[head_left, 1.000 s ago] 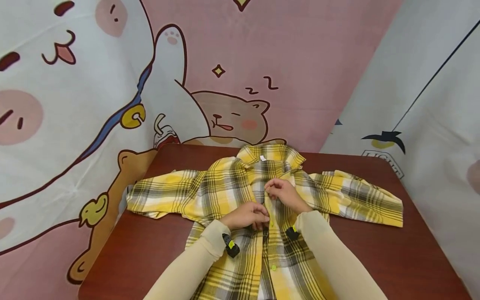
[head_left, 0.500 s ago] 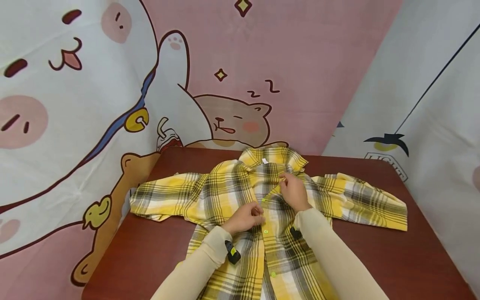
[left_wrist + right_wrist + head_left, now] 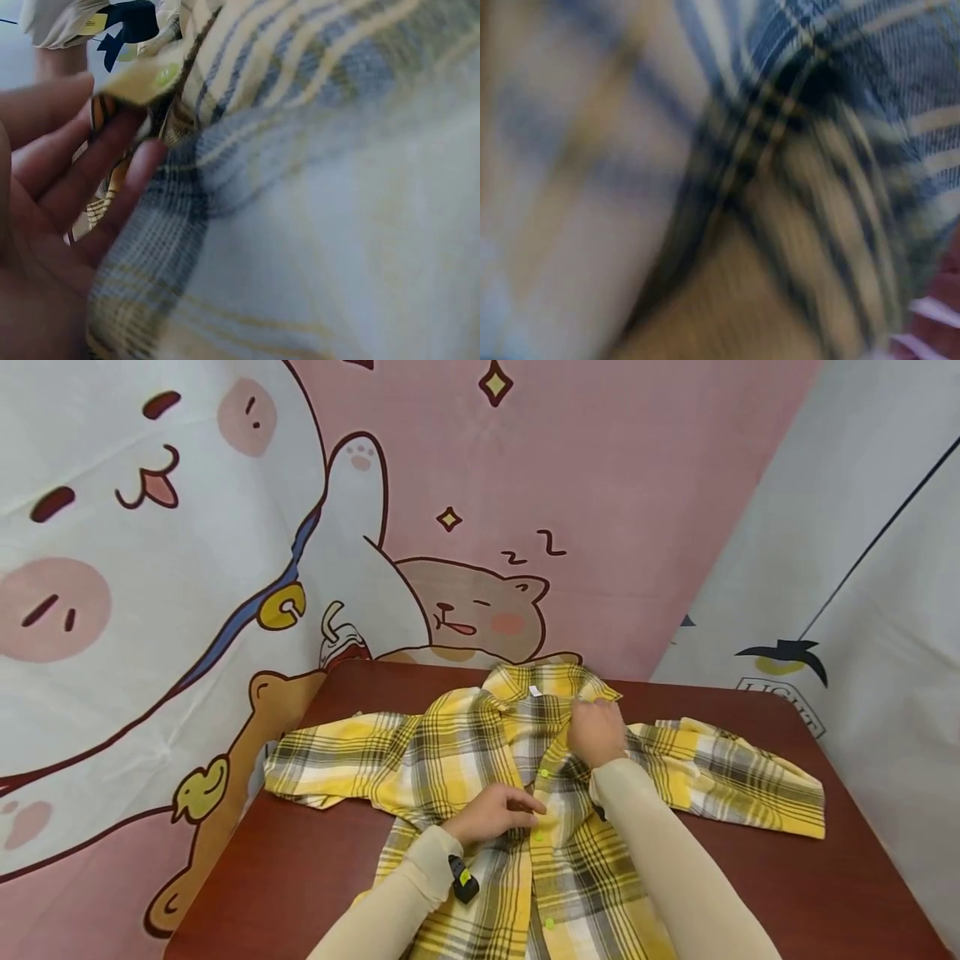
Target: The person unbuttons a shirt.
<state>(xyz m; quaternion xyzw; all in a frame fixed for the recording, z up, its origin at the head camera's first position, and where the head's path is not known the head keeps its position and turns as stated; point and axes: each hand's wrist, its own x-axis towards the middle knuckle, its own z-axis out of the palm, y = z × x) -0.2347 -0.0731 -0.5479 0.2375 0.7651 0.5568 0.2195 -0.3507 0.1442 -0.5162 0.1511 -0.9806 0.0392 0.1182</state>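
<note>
A yellow, grey and white plaid shirt [image 3: 457, 743] with green buttons lies front up, sleeves spread, collar at the far side. My right hand [image 3: 597, 732] grips the buttoned front edge just below the collar; its fingertips are hidden in the head view. A fold of cloth runs up to it. My left hand [image 3: 491, 814] is at mid-chest, thumb and fingers apart, beside the front opening. In the left wrist view, its fingers [image 3: 97, 157] touch the cloth next to a button on the front edge. Blurred plaid fabric [image 3: 802, 225] fills most of the right wrist view.
The shirt lies on a dark red-brown table [image 3: 300, 877]. Behind and left of it hangs a cartoon-printed cloth [image 3: 615, 510]. A black wrist device [image 3: 463, 881] sits on the left sleeve cuff.
My right hand has moved from the chest up and right towards the collar, taking the buttoned edge along. My left hand has shifted little. The head view has tilted slightly upward.
</note>
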